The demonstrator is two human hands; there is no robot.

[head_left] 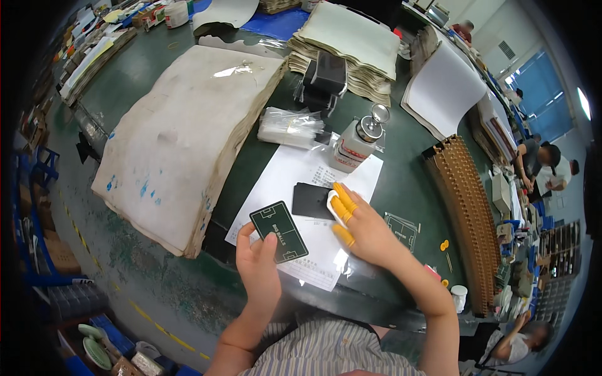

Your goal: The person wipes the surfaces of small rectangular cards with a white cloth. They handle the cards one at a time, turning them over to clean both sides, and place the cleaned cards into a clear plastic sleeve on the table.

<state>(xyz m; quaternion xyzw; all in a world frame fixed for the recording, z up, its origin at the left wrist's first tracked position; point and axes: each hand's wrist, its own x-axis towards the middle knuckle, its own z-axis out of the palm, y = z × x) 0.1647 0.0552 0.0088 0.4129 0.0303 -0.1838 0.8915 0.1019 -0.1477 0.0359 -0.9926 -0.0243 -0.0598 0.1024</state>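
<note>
nearest to the camera is the striped shirt [332,351] of the person, close to the near edge of the desk [407,141]. the left hand [259,266] grips a green card [279,230] with white lines, thumb on top and fingers behind, above the left part of the white sheet [258,199]. the fingers of the right hand [370,232], with yellow covers, are closed on a white pad [337,208], which meets the right end of a black plate [309,201] lying on the sheet. i judge that the wiping of this plate is in progress; how much surface is left, i cannot tell, and also not whether the green card is wiped already. toward the desk's far edge, the bottle [351,150] and clear bags [291,127] are near the plate, so room there seems tight. a thick paper stack [179,141] limits the left side. more open room is on the right, where bare desk shows between the bottle and the brown perforated block [464,219]; nearer, clear pieces [401,230] lie beside the right forearm.
</note>
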